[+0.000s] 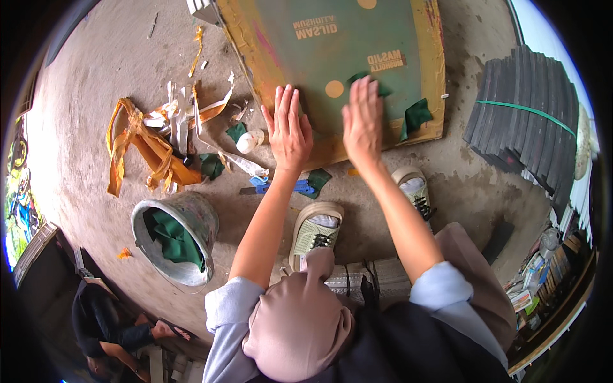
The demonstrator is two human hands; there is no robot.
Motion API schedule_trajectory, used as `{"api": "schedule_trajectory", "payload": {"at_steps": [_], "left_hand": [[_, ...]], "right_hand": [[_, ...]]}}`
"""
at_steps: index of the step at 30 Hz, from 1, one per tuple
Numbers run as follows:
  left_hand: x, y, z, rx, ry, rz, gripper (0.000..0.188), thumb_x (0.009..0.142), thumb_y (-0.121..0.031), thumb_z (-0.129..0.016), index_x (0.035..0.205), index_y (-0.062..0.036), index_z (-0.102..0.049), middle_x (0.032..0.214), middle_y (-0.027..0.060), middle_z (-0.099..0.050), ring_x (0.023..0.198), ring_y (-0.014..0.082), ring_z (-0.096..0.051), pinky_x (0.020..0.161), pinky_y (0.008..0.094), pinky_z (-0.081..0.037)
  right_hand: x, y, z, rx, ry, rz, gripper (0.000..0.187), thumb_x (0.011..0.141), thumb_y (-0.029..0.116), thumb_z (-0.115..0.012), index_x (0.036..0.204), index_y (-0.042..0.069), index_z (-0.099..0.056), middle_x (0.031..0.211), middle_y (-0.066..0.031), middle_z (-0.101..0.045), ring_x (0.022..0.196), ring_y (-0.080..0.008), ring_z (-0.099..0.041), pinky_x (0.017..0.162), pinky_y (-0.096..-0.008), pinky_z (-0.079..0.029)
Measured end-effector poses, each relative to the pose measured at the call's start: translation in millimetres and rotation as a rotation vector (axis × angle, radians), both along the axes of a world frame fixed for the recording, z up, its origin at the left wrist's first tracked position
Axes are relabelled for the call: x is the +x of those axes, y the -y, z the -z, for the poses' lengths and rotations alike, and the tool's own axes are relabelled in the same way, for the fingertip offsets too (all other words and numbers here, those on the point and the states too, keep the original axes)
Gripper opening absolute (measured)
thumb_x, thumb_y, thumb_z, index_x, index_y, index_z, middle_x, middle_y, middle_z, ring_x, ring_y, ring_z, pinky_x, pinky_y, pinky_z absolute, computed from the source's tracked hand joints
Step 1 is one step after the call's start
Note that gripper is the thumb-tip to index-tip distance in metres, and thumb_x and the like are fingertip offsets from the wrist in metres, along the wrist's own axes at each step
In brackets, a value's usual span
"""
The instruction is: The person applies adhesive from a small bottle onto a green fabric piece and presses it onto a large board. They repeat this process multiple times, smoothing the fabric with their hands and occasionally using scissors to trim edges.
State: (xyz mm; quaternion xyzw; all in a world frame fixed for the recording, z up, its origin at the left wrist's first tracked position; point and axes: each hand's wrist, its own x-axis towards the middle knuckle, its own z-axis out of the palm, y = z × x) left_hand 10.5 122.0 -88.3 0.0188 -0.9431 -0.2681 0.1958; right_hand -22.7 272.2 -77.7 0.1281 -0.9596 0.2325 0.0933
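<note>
Lying across the near-left edge of the screen (306,57), the left hand (289,137) has straight, slightly parted fingers, holding nothing. The blurred right hand (364,124) extends its fingers by a green scrap (384,90); I cannot tell whether they grip it. The screen lies on the floor (121,64).

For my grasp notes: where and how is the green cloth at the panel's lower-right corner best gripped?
Pinch the left edge of the green cloth, likely from above and left: it lies thin and low on the framed panel, and that edge faces the right hand.
</note>
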Motion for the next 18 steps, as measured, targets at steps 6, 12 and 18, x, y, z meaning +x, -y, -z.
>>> {"api": "schedule_trajectory", "payload": {"at_steps": [6, 12, 18], "left_hand": [[6, 12, 2, 0.002, 0.0, -0.003, 0.054, 0.087, -0.003, -0.053, 0.139, -0.007, -0.04, 0.144, 0.0103, -0.042, 0.139, 0.0297, -0.033, 0.114, 0.0543, -0.016], [3, 9, 2, -0.001, -0.031, -0.007, 0.05, 0.087, -0.004, -0.052, 0.136, -0.0059, -0.043, 0.142, 0.0106, -0.044, 0.138, 0.03, -0.036, 0.113, 0.0549, -0.02], [-1, 4, 1, -0.011, -0.012, -0.011, 0.051, 0.087, -0.005, -0.054, 0.136, -0.007, -0.042, 0.141, 0.0103, -0.045, 0.138, 0.0309, -0.036, 0.113, 0.0557, -0.02]], "right_hand": [[12, -63, 9, 0.201, 0.09, -0.12, 0.052, 0.096, 0.02, -0.049, 0.145, 0.009, -0.037, 0.152, -0.007, -0.034, 0.141, -0.0228, -0.03, 0.115, -0.0474, -0.022], [23, -47, 9, 0.195, 0.118, -0.209, 0.051, 0.097, 0.019, -0.048, 0.146, 0.013, -0.036, 0.154, -0.0026, -0.031, 0.142, -0.0201, -0.028, 0.117, -0.0478, -0.015], [20, -38, 4, 0.072, 0.126, -0.122, 0.051, 0.096, 0.016, -0.047, 0.146, 0.01, -0.036, 0.154, -0.0048, -0.029, 0.144, -0.0222, -0.025, 0.115, -0.0552, -0.012]]}}
